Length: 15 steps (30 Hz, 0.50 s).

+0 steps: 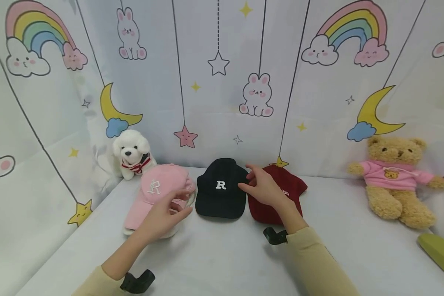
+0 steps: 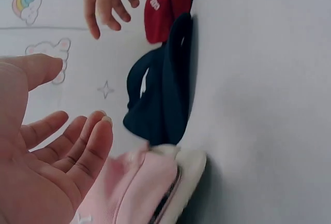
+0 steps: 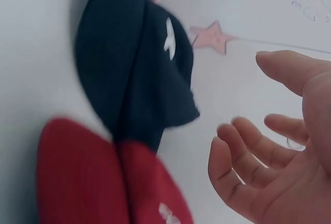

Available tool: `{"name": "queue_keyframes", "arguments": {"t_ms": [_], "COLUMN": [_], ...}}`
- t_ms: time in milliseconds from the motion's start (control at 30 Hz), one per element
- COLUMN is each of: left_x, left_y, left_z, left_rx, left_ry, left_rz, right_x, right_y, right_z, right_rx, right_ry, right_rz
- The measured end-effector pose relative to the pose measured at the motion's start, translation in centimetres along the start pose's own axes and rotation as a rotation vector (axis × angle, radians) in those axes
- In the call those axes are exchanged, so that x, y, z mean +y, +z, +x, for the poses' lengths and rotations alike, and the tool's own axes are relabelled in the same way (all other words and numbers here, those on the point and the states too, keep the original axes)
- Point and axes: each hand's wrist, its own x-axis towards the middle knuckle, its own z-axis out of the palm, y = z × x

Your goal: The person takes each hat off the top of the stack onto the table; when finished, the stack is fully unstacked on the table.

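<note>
Three caps lie in a row on a white surface. The pink cap (image 1: 163, 185) with a white letter is at the left, the black cap (image 1: 222, 193) with a white R in the middle, and the dark red cap (image 1: 281, 197) at the right. My left hand (image 1: 164, 216) hovers over the right part of the pink cap, fingers loosely bent and holding nothing. Over the red cap, close to the black cap's right side, is my right hand (image 1: 263, 187). In the right wrist view its fingers (image 3: 248, 157) are spread and loosely bent, with nothing between them.
A white plush dog (image 1: 133, 152) sits behind the pink cap. The teddy bear (image 1: 396, 181) in a pink top sits at the right, with a green object (image 1: 440, 255) in front of it. A printed curtain (image 1: 222, 102) hangs behind the white tabletop (image 1: 222, 255).
</note>
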Motion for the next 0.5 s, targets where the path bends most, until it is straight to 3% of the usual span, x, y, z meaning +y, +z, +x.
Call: {"name": "queue_keyframes", "arguments": {"t_ms": [267, 500], "left_x": [-1.0, -3.0], "left_y": [-4.0, -6.3], "left_z": [-1.7, -2.5], "left_rx": [0.077, 0.143], "left_ry": [-0.031, -0.100], "left_rz": [0.003, -0.018], "right_x": [-3.1, -4.9], "right_y": [2.3, 4.7], "right_z": [2.2, 3.7], "right_rx": [-0.018, -0.026], "right_ry": [-0.051, -0.052], "right_rz": [0.067, 0.088]}}
